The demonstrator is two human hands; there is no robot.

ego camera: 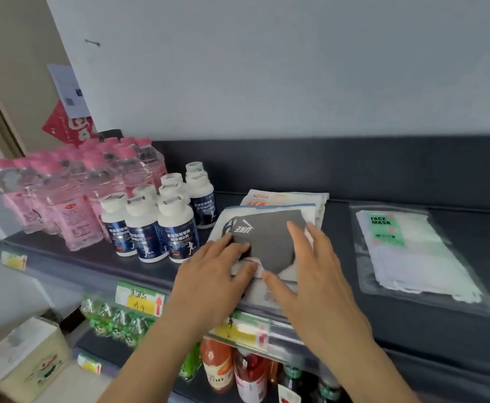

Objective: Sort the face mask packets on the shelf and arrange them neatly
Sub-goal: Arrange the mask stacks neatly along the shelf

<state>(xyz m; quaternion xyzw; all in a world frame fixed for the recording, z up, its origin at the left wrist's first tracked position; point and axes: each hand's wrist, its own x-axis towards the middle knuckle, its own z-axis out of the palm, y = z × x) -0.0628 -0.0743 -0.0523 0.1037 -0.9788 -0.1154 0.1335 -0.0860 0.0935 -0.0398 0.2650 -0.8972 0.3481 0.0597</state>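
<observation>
Was midway through the stacking step, judging by the layout. Pressed down with both hands on the grey mask packet [270,237], set atop a pile of white packets [287,199] near the front of the dark shelf [441,330]. Had the left hand [217,269] lying over the packet's near-left corner, fingers relaxed and gripping nothing. Had the right hand [305,266] flat across its right side, fingers straight, thumb at the near edge. Found the FACE MASK packet [406,251] lying alone to the right, well apart from the pile and slightly askew. Found the pile just beside a cluster of white-capped supplement bottles [156,228], with pink-capped water bottles [63,193] further left. Looked unfinished as a pile: edges stepped, not flush. Called next, most likely, for nudging the grey mask packet square with those beneath, then reaching right for the lone one and either adding it by kind or aligning it with the shelf front. Needed a light touch, probably, given slick plastic sleeves prone to sliding.
</observation>
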